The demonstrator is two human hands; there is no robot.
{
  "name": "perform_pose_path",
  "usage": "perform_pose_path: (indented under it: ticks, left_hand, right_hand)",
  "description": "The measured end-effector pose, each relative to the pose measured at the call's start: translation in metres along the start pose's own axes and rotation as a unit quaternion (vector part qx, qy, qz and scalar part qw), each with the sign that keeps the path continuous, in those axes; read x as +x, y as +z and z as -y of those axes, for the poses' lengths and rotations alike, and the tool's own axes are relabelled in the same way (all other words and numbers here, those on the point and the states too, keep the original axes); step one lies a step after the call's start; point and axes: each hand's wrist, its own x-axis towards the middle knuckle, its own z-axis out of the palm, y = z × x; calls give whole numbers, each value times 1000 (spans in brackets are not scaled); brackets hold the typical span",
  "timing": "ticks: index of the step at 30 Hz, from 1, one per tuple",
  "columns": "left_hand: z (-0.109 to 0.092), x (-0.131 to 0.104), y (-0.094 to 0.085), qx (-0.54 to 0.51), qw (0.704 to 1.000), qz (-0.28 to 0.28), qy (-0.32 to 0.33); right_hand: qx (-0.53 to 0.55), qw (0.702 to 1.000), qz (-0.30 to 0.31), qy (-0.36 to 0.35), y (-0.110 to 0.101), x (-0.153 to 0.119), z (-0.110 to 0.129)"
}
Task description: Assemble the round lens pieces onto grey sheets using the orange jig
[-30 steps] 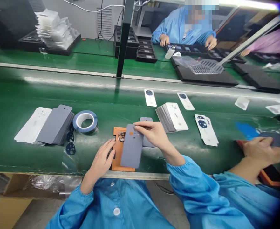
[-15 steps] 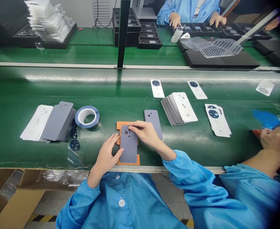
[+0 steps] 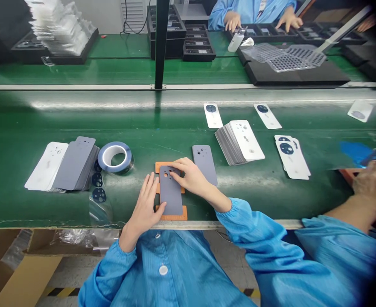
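A grey panel with camera holes lies on an orange fixture near the front edge of the green table. My left hand is at the panel's left side, its fingers stretched and its thumb on the lower left edge. My right hand holds the panel's top end between thumb and fingers, beside the holes. Just right of it lies another grey panel. Left of my hands are a roll of blue-edged tape and dark round stickers on a clear strip.
Stacks of grey panels and white panels flank the work spot. White panels with dark stickers lie at right. A neighbour's hand is at far right. Across the divider, a person's hands touch black trays.
The grey panel has shifted slightly left and up on the orange fixture, its holes now showing orange. My right hand has moved a little with it. The whole view has shifted slightly.
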Motion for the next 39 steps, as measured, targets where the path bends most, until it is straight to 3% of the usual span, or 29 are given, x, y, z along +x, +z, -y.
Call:
perform_pose_path:
  ticks: [7, 16, 25, 31, 36, 39]
  left_hand:
    - [-11, 18, -5, 35, 996, 79, 31]
    - [-5, 25, 13, 70, 997, 26, -13]
    - [-12, 34, 10, 140, 990, 26, -8]
    - [-21, 41, 7, 187, 982, 23, -10]
    - [-19, 43, 4, 147, 989, 13, -15]
    - [-14, 37, 3, 63, 998, -25, -19]
  right_hand:
    - [-56, 997, 6, -55, 4, -8, -9]
    - [-59, 996, -27, -58, 11, -10, -14]
    - [-178, 978, -101, -27, 26, -35, -2]
    - [-239, 969, -68, -9, 32, -54, 9]
    - [-202, 979, -15, 4, 22, -61, 12]
    - [-160, 986, -50, 22, 22, -69, 16]
